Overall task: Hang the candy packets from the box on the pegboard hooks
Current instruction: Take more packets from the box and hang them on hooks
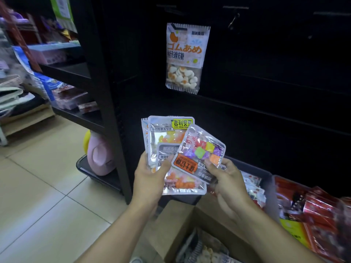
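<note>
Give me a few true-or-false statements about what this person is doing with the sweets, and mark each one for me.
1. One candy packet already hangs on the black pegboard. True.
2. The left hand holds nothing. False: it grips a stack of packets, the front one showing yellow and orange sweets.
3. The right hand pinches a tilted packet of coloured cube sweets. True.
4. The cardboard box sits on a high shelf. False: it is low down, below the hands, with packets in it.
5. The hanging packet shows green sweets. False: they are white and orange.
</note>
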{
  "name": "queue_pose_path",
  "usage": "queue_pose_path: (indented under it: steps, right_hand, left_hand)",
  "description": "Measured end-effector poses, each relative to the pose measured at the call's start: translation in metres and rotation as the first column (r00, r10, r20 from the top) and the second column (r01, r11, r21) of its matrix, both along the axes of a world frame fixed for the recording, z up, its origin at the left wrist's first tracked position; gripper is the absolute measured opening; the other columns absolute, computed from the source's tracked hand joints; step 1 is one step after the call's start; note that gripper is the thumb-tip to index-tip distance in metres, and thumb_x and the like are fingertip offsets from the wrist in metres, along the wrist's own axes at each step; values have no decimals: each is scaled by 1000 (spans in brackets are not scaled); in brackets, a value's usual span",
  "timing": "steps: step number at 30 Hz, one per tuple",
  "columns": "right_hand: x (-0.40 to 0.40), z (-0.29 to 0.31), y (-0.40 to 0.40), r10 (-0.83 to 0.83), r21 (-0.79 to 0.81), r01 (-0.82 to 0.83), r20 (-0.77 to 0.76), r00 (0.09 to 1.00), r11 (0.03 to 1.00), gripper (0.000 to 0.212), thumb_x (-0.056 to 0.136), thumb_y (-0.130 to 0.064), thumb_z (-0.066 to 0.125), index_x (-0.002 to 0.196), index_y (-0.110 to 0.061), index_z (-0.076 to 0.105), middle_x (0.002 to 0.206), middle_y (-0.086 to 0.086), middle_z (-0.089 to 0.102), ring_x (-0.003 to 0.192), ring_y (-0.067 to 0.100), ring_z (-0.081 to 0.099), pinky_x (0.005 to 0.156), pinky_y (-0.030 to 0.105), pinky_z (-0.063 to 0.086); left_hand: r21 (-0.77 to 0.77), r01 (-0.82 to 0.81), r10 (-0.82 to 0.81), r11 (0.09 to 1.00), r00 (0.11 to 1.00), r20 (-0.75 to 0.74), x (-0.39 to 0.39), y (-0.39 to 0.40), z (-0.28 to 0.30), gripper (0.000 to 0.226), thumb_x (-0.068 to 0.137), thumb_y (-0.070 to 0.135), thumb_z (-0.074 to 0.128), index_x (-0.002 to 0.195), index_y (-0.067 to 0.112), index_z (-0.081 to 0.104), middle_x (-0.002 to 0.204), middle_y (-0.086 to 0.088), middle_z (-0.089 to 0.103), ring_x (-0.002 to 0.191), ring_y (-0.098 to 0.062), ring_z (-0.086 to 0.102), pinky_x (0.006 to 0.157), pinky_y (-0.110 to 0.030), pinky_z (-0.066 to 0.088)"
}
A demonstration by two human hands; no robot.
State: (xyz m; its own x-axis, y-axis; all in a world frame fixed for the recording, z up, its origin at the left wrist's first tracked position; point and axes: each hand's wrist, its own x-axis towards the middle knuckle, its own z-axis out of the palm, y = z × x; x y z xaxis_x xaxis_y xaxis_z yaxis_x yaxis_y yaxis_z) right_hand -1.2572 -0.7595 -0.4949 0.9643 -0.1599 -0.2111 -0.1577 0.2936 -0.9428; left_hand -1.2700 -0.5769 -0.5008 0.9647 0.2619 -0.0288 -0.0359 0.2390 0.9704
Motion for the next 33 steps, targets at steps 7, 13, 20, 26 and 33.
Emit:
queue_pose_path:
  steps: [7,13,20,26,33]
  right_hand:
    - [-1,14,-2,-112,-162,141,173,979,977,25,93,-13,78,110,-15,60,106,5,81,96,26,79,84,46,62]
    - [-1,43,11,-36,-237,98,252,967,966,30,92,-15,78,118,-18,63,106,0,81,98,22,79,85,45,62]
    - [8,83,0,82,-299,-14,217,973,954,29,81,-22,85,104,-9,72,97,11,81,88,31,80,83,48,63]
    - [18,104,1,396,-764,-307,-73,915,568,32,76,-36,92,98,-19,76,81,0,81,73,19,80,71,39,64]
    - [17,91,31,359,-987,43,97,928,157,63,73,-65,83,129,-39,66,119,-21,64,107,0,57,89,28,49]
  left_hand:
    - [129,-66,58,989,996,63,6,12,-8,34,94,28,80,123,40,66,114,19,79,105,-3,75,90,-30,57]
    - [161,-92,82,983,994,69,11,17,0,39,93,29,80,127,40,65,110,19,79,99,-4,76,68,-16,59]
    - [92,-142,138,986,989,48,9,25,3,44,90,42,82,130,38,64,118,14,78,106,-12,76,91,-41,62]
    - [-17,-15,15,1000,1000,-17,4,17,3,35,93,47,77,125,36,67,115,8,80,104,-20,79,90,-47,64]
    - [-35,139,-139,990,990,2,-4,4,11,46,79,26,89,120,24,68,105,-2,83,93,-24,82,86,-47,65]
